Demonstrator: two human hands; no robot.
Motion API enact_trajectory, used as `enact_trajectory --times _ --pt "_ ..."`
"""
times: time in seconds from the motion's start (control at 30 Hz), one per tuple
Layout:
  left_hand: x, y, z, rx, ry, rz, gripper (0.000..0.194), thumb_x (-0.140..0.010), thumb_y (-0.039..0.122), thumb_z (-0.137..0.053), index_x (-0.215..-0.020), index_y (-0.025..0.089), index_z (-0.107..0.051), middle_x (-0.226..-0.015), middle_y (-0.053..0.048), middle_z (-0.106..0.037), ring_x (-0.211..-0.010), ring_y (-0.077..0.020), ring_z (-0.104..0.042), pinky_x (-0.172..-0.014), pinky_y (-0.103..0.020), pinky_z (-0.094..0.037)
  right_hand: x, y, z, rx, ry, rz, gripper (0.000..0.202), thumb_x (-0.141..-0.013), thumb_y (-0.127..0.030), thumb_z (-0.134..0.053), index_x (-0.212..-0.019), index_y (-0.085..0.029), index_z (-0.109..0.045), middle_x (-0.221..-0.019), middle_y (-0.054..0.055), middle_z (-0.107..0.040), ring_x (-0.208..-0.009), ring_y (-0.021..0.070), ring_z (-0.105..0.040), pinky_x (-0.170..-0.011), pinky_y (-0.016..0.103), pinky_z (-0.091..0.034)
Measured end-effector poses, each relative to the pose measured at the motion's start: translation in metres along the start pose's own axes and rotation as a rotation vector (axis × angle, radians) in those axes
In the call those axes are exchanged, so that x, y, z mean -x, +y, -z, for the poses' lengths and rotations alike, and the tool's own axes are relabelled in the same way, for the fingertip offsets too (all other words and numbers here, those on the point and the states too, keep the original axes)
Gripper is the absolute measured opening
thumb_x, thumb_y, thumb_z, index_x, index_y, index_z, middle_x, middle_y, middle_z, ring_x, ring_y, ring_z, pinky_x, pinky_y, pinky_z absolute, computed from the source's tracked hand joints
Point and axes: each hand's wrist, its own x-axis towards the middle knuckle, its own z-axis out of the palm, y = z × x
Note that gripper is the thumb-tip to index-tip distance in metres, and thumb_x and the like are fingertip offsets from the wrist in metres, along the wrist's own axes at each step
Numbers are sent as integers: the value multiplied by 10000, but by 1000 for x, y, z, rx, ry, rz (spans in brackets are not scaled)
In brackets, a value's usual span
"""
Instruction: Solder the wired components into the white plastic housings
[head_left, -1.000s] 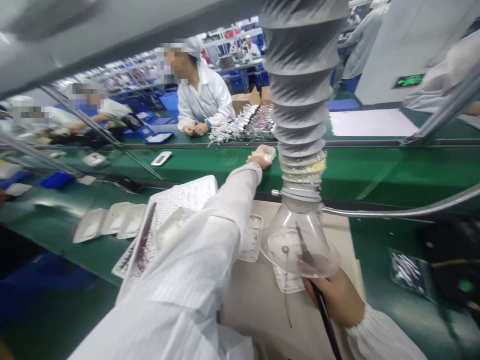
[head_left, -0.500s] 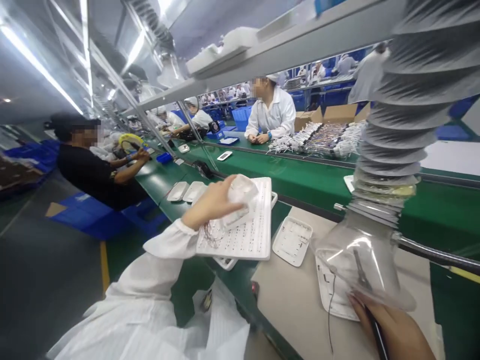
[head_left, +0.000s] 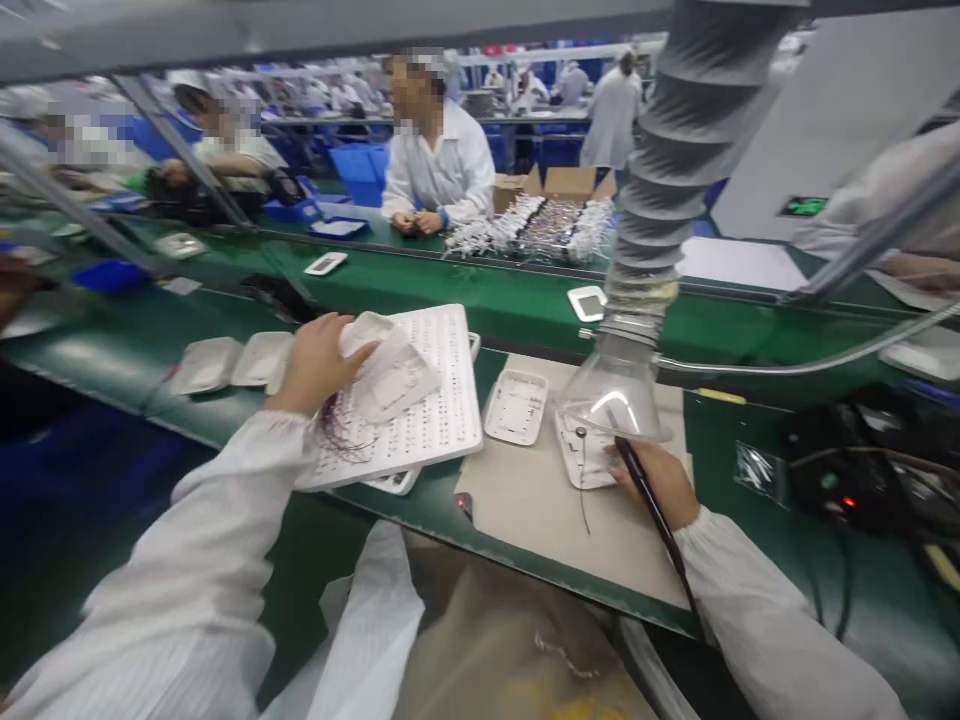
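Note:
My left hand (head_left: 319, 362) is closed on the edge of a small translucent plastic tray (head_left: 397, 385), thumb across its top. That tray rests over a white board with rows of small dark parts (head_left: 450, 400); thin dark-red wires (head_left: 345, 435) lie beside my wrist. In my right hand (head_left: 664, 482) is a soldering iron with a black handle (head_left: 649, 495). Its tip points under a clear fume hood (head_left: 615, 395), above a white plastic housing (head_left: 592, 465). A dark wire with a small round end (head_left: 582, 480) lies across this housing. Another white housing (head_left: 517, 405) sits to its left.
A beige mat (head_left: 540, 510) covers part of the green bench. White shells (head_left: 206, 365) sit at left. Black equipment with a red light (head_left: 862, 480) stands at right. Beyond the green belt (head_left: 405, 285), a co-worker (head_left: 439, 160) sits near bundled white connectors (head_left: 532, 230).
My view has swung to the right and levelled, bringing the black equipment into sight. My left hand remains on the tray, and my right hand still holds the iron by the housing.

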Motion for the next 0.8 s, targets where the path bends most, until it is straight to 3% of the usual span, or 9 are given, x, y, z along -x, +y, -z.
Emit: enact_trajectory --times 0.07,0.13,0.17,0.23,0.3,0.37,0.43,0.57,0.8 --pt "31 23 -8 68 181 -73 418 -962 461 -483 -1273 184 -520 -1361 -119 -589 -1336 -353 -473 -1107 -578 -376 -3 0 5 7 44 50 240 -971 -368 -558 -1088 -199 -681 -911 69 -776 -826 242 -755 -750 371 -635" --pt "73 63 -23 257 412 -298 223 -961 364 -533 -1117 220 -601 -1188 -74 -677 -1175 -299 -610 -1038 -523 -473 -4 1 12 9 51 55 283 -970 -431 -565 -1081 -199 -685 -877 69 -776 -819 242 -752 -770 378 -630" --pt "94 88 -31 338 396 -469 131 -939 310 -578 -1030 228 -624 -1077 -58 -707 -1119 -283 -644 -990 -488 -515 -3 2 16 3 46 46 301 -960 -458 -581 -1076 -201 -689 -862 68 -774 -817 243 -750 -782 382 -628" --pt "130 141 -49 451 231 -706 40 -907 251 -623 -934 230 -643 -898 -39 -725 -1137 -296 -637 -957 -474 -540 -3 3 24 -31 29 18 283 -931 -445 -633 -1061 -202 -699 -840 66 -771 -797 238 -744 -785 377 -625" --pt "149 186 -66 471 90 -786 65 -904 265 -641 -935 214 -666 -929 -53 -744 -1245 -343 -570 -1023 -545 -500 -3 2 31 -71 1 -30 201 -917 -357 -661 -1037 -202 -708 -839 63 -771 -769 220 -740 -757 348 -622" --pt "149 216 -81 438 13 -803 145 -916 313 -643 -993 200 -690 -1060 -68 -750 -1342 -389 -479 -1108 -642 -399 -4 0 35 -96 -31 -91 143 -918 -289 -649 -1011 -199 -711 -848 61 -772 -743 203 -738 -696 310 -609" --pt "137 232 -93 402 -23 -826 210 -925 360 -637 -1047 202 -702 -1155 -72 -733 -1371 -402 -442 -1150 -684 -322 -5 -1 35 -111 -61 -154 135 -918 -287 -635 -989 -195 -705 -811 49 -763 -672 182 -722 -606 272 -574" --pt "112 238 -111 357 -61 -890 353 -927 430 -624 -1199 211 -673 -1289 -100 -675 -1376 -397 -444 -1169 -693 -283 -7 -3 28 -144 -93 -176 139 -902 -319 -637 -960 -198 -676 -676 3 -706 -557 146 -664 -547 237 -527" --pt "106 241 -128 348 -114 -940 554 -932 533 -597 -1391 226 -547 -1453 -113 -559 -1449 -388 -366 -1204 -663 -242 -11 -7 23 -183 -129 -117 123 -901 -231 -614 -1003 -220 -683 -979 45 -768 -854 202 -746 -745 286 -607"
